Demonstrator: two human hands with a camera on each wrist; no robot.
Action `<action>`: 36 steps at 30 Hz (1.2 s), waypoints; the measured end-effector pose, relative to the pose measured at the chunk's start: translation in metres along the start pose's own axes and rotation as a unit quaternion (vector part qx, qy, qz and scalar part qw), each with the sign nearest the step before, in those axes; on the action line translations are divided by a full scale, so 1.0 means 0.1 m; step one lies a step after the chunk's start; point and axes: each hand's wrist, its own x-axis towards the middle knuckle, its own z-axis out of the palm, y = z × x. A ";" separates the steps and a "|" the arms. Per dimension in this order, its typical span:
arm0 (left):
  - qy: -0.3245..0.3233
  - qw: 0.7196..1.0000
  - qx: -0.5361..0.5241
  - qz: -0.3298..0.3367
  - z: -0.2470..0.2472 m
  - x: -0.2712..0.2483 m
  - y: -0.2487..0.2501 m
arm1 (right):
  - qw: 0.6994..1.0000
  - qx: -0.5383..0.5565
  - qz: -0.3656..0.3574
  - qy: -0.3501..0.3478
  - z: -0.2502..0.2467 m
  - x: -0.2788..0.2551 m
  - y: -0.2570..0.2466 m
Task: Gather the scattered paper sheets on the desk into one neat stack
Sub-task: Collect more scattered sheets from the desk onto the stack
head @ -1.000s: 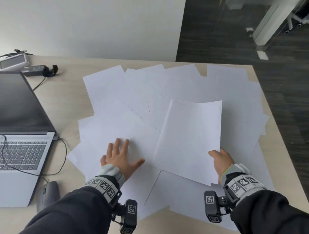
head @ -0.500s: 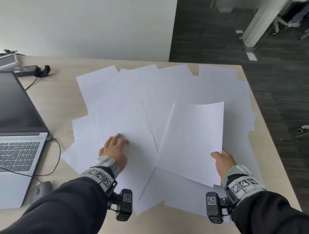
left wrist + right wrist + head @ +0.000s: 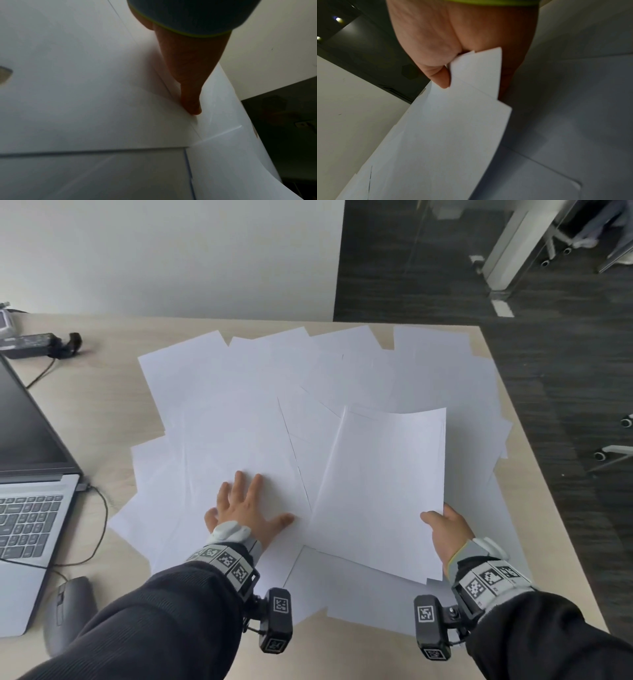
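Several white paper sheets [image 3: 260, 392] lie scattered and overlapping across the desk [image 3: 102, 412]. My right hand [image 3: 445, 529] pinches the near right corner of a small bundle of sheets [image 3: 383, 487], lifted and curved above the others; in the right wrist view the thumb [image 3: 440, 75] presses on top of that bundle [image 3: 447, 135]. My left hand [image 3: 245, 505] lies flat, fingers spread, on a sheet [image 3: 239, 446] left of the bundle. In the left wrist view its thumb [image 3: 190, 94] presses on paper [image 3: 85, 94] beside the bundle's raised edge.
An open laptop [image 3: 30, 491] stands at the left with a cable [image 3: 99, 529] and a grey mouse [image 3: 68, 607] near the front edge. A power adapter [image 3: 37, 345] lies at the back left. The desk's right edge [image 3: 548, 474] drops to dark floor.
My left hand, curled half a second ago, has spread flat again on the sheet, and the sheet under it has turned. The right hand keeps its hold on the bundle.
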 end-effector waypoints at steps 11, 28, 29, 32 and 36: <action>0.052 0.996 -0.066 0.003 -0.11 0.03 -0.12 | 1.000 0.017 -0.002 -0.018 -0.11 0.02 0.05; -0.007 0.997 0.034 -0.070 0.00 -0.03 0.27 | 0.999 0.005 0.005 -0.049 -0.25 -0.01 0.09; -0.013 0.997 0.041 -0.070 0.03 -0.03 0.31 | 0.999 0.003 0.004 -0.050 -0.26 -0.01 0.10; -0.010 0.996 0.046 -0.073 0.06 -0.04 0.35 | 0.999 0.003 0.003 -0.053 -0.29 0.01 0.11; 0.009 0.998 0.020 -0.053 0.04 -0.03 0.26 | 0.998 0.005 0.002 -0.057 -0.29 0.01 0.12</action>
